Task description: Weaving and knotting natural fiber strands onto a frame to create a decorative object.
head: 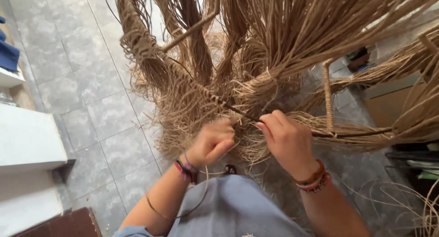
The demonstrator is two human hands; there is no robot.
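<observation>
Two hands are seen at lower centre: the left hand (214, 143) is clenched on pale fibre strands (238, 122), the right hand (286, 138) pinches them beside the dark frame rod (347, 135).

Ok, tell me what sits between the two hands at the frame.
In the head view, a dark frame rod with loose tan wicker strands around it runs between the left hand and the right hand.
</observation>
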